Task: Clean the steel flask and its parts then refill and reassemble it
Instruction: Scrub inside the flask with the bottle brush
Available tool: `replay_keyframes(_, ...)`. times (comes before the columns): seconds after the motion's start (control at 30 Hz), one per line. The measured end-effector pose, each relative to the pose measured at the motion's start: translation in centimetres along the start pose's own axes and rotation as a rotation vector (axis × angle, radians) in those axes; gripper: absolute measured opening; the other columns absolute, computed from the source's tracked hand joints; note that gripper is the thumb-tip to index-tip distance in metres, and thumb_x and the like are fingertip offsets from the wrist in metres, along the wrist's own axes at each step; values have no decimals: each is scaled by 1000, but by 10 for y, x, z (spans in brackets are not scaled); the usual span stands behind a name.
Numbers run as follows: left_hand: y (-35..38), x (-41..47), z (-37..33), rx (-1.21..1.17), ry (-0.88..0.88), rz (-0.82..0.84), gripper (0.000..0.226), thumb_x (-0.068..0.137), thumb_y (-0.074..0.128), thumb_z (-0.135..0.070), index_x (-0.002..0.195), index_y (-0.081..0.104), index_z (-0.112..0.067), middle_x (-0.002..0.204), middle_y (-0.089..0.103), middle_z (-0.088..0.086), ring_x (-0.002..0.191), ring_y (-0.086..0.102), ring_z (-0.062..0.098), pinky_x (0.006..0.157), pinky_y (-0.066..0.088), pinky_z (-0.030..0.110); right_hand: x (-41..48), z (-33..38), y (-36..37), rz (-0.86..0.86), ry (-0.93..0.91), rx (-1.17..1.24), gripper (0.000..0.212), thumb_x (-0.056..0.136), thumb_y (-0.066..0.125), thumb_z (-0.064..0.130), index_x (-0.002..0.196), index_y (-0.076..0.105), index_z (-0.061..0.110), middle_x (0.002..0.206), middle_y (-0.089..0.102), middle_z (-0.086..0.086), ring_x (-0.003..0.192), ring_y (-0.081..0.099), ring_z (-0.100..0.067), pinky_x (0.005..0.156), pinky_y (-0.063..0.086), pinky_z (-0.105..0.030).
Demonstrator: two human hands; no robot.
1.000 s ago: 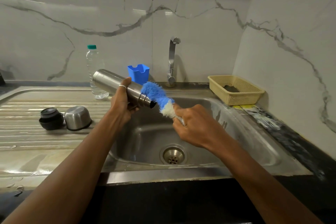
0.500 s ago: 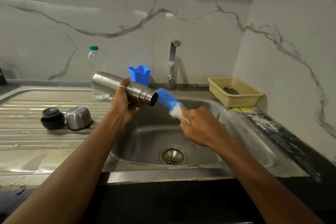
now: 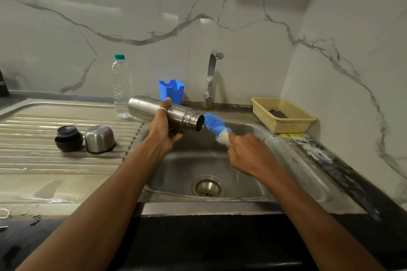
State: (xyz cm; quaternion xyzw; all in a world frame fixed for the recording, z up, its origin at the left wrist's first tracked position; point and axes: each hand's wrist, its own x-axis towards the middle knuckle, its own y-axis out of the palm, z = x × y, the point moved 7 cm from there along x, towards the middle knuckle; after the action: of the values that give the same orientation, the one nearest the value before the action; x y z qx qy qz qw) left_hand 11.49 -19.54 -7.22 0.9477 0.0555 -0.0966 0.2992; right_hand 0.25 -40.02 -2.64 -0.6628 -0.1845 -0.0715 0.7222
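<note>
Drainboard, left: black stopper [image 3: 68, 138] and steel cup lid [image 3: 100, 138], touching, both off the flask. Plastic water bottle [image 3: 121, 88] upright behind them.

Steel flask [image 3: 144, 109] is held roughly level over the sink's [image 3: 187, 167] left edge, open mouth pointing right. Left hand [image 3: 164, 132] grips its middle, fingers wrapped under, one ringed digit over the top. Blue holder [image 3: 171, 91] and tap [image 3: 211, 79] behind; no water visible from the tap.

Bottle brush [image 3: 214, 123]: blue head just at the mouth, tip touching or nearly touching the rim, can't tell which. Right hand [image 3: 248, 154] has its fingers curled round the handle, which is mostly hidden. Basket [image 3: 284, 116] far right.

Risks:
- Brush sits angled to the flask, so bristles could catch the rim and spray.
- A one-handed grip on wet steel could slip under the push, dropping the flask into the sink.
</note>
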Motion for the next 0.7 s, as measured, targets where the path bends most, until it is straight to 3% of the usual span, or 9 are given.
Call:
replay_keyframes(0.13,1,1,7,-2,-26,10,64,78,80,-50,128,59,-17,108,77,8,93,76,25,69,61,40,0,-1,1,33,20,-26,47,101,51,28,145,48,11,98,68,-9,79,65,-20,65,50,-31)
replay_keyframes(0.27,2,8,13,21,-46,-2,61,79,78,-52,127,60,-18,109,76,9,95,75,25,79,61,43,1,-2,2,64,26,-62,49,100,52,27,147,44,15,102,67,-7,79,60,-19,65,44,-30)
replay_keyframes(0.4,1,9,14,21,-60,-23,47,84,75,-50,115,59,-19,110,73,10,96,73,26,82,60,43,1,-6,-7,12,74,-105,52,100,49,26,151,38,20,107,68,-7,91,66,-25,68,43,-33)
replay_keyframes(0.53,0,9,12,4,-71,-22,57,83,75,-49,128,59,-18,112,74,9,96,74,25,88,59,46,-3,-9,-26,-113,96,-80,51,100,46,24,151,38,24,114,66,-6,100,64,-29,73,44,-36)
replay_keyframes(0.7,-2,7,12,4,-72,-25,57,83,76,-48,128,58,-17,113,74,11,97,74,26,90,59,47,-3,-2,-40,-173,98,-34,49,100,46,22,149,38,22,108,66,-5,91,63,-28,67,38,-34)
